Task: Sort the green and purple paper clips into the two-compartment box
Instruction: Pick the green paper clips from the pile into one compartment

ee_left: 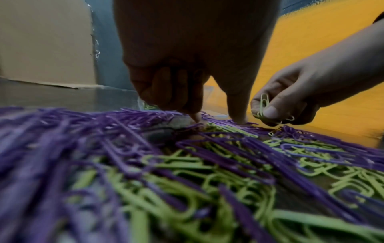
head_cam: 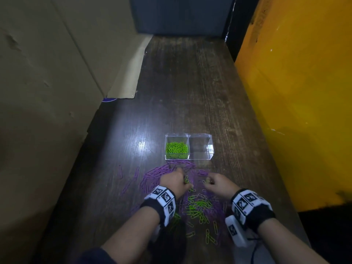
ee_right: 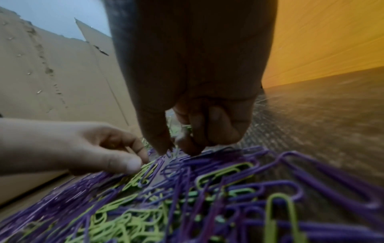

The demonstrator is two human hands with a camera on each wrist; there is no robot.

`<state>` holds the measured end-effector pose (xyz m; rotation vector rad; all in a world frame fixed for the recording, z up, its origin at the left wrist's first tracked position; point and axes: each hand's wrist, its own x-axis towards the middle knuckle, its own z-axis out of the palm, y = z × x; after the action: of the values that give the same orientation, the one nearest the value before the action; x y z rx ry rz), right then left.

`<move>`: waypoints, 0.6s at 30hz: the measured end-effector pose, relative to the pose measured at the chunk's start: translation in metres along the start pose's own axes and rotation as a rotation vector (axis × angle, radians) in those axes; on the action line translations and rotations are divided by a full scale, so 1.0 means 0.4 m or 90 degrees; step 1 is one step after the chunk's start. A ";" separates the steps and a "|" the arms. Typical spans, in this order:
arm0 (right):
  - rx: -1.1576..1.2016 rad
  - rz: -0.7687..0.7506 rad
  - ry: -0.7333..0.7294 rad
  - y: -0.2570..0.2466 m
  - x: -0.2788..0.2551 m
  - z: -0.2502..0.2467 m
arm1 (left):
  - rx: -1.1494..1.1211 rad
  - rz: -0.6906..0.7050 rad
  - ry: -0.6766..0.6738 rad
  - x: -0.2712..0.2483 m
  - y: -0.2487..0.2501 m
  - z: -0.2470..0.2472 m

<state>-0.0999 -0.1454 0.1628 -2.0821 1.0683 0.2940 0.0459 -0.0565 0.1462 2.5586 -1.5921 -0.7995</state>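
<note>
A clear two-compartment box point(head_cam: 211, 147) stands on the wooden table; its left half holds green paper clips point(head_cam: 176, 148) and its right half point(head_cam: 201, 146) holds none. In front of it lies a spread of purple clips point(head_cam: 163, 171) and a mixed green and purple pile point(head_cam: 200, 204). My left hand point(head_cam: 187, 182) reaches down into the pile, fingertip point(ee_left: 196, 116) and thumb point(ee_left: 239, 117) touching clips, and a green clip shows faintly inside its curled fingers. My right hand point(head_cam: 206, 181) pinches a few green clips point(ee_left: 265, 103) between thumb and fingers just above the pile.
A cardboard wall point(head_cam: 47, 73) runs along the left of the table and a yellow board point(head_cam: 295, 82) along the right. A dark panel point(head_cam: 181, 14) closes the far end. Single purple clips point(head_cam: 120, 171) lie scattered to the left of the pile.
</note>
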 end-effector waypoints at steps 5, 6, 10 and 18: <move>0.460 0.012 0.050 0.013 -0.008 -0.004 | -0.013 -0.013 -0.034 0.015 0.006 0.008; 0.545 0.016 0.052 0.012 -0.007 -0.003 | -0.006 -0.003 -0.044 0.015 0.002 0.002; 0.737 -0.006 0.036 -0.004 -0.008 -0.009 | -0.047 0.026 -0.049 0.001 -0.027 -0.033; 0.617 0.080 0.135 -0.032 0.022 0.001 | -0.502 -0.044 -0.064 0.005 -0.104 -0.049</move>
<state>-0.0846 -0.1456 0.1647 -1.1868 1.1493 -0.3460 0.0896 -0.0431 0.1505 2.0140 -0.9197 -1.2608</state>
